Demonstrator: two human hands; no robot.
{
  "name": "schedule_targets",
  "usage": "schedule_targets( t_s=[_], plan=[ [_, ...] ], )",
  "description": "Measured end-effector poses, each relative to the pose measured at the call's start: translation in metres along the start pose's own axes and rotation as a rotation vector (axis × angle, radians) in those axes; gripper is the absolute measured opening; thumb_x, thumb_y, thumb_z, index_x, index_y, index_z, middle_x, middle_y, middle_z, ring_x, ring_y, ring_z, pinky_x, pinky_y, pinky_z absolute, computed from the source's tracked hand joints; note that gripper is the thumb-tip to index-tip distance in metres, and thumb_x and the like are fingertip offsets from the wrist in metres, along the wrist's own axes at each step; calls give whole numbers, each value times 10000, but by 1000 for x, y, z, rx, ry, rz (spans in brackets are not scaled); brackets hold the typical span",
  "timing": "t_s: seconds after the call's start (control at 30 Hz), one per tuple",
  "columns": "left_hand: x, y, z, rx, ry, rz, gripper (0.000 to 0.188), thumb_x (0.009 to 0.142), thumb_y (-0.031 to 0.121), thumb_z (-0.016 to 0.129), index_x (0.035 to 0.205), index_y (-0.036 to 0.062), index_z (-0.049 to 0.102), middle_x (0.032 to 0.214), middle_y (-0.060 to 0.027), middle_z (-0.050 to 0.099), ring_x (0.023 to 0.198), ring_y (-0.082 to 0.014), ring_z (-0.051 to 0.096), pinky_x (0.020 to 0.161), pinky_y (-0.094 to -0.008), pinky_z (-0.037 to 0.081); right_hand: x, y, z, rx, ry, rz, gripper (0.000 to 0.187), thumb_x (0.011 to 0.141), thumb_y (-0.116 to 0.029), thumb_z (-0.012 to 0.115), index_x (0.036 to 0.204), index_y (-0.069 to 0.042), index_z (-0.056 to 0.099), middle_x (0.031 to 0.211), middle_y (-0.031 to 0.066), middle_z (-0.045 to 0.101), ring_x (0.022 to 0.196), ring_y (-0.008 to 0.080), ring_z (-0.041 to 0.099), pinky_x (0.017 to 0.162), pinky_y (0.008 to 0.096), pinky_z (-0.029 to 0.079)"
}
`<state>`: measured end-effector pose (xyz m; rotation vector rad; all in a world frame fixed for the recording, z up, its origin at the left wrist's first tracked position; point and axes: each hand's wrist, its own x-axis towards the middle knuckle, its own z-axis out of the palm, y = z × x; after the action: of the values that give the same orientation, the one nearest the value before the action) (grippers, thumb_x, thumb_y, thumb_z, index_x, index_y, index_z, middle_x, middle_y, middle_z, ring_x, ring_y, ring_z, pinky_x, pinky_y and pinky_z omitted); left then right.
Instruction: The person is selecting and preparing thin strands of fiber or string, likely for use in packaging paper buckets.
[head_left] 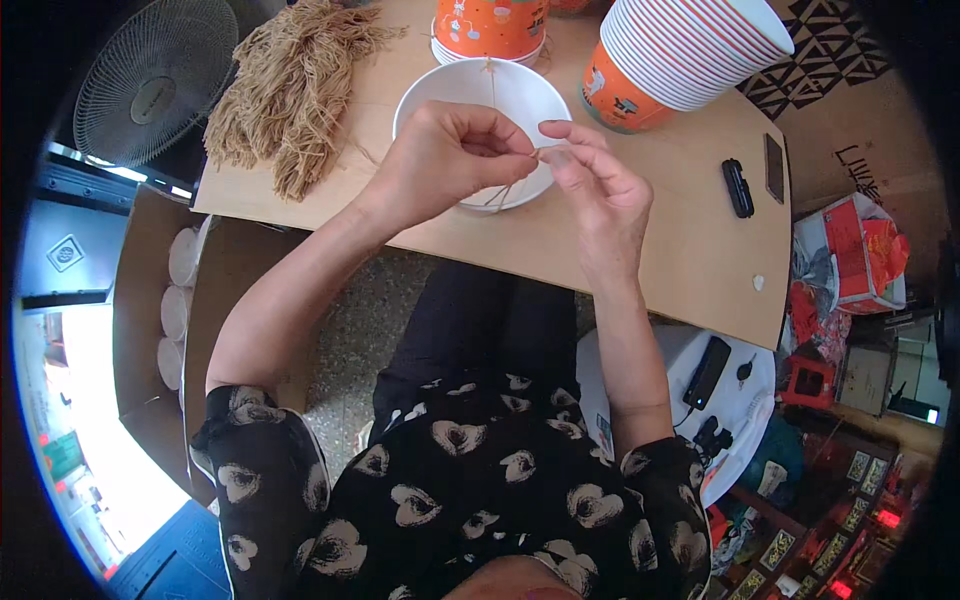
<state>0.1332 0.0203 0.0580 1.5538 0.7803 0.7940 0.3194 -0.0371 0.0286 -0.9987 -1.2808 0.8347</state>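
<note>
My left hand [450,160] and my right hand [600,190] meet over a white bowl-shaped tub [450,85]. Both are closed in a pinch, thumb against fingers, on a thin brown string between their fingertips. A length of brown string [492,95] runs across the tub's far rim, and ends show below the left fingers at its near side. Whether a knot lies in the pinch is too small to tell. A large heap of loose brown strings [285,95] lies on the wooden table to the left of the tub.
Orange-printed paper tubs [490,28] stand behind the white one. A tilted nested stack of tubs [690,55] leans at the back right. A black case [737,188] and a phone [774,168] lie at the right edge. A fan [155,95] and an open cardboard box [150,260] are left.
</note>
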Motion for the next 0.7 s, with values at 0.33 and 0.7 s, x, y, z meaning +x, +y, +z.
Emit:
schedule_targets(
  t_s=[0.33,0.7],
  plan=[
    [5,-1,-12,-264,-114,-136,179,867,43,733,1016,-46,686,920,-95,726,850,-135,703,787,-246,570,7,4,-7,-263,-100,-154,191,806,-82,716,993,-44,716,1184,78,667,1144,247,578,1023,382,403],
    [5,0,-15,-243,-186,-190,202,891,62,703,1054,-55,682,963,-115,730,892,-150,707,808,-250,574,14,2,-10,-199,-164,-153,82,826,-86,707,895,-44,696,1149,71,678,1134,227,574,1029,382,395]
  ],
)
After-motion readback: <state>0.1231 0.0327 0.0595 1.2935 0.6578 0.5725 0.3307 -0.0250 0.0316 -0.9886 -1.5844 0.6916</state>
